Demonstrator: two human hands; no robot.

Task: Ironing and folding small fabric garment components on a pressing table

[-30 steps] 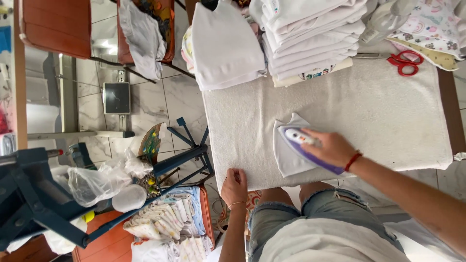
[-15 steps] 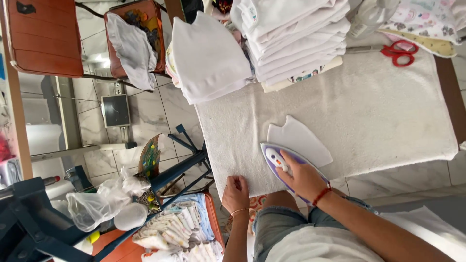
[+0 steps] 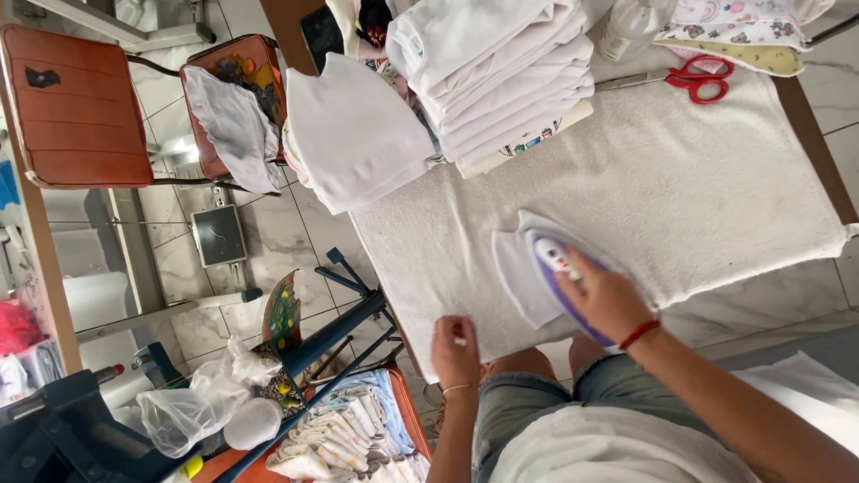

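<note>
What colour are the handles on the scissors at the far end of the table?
Red. The scissors lie on the white towel; the head view shows them clearly.
</note>
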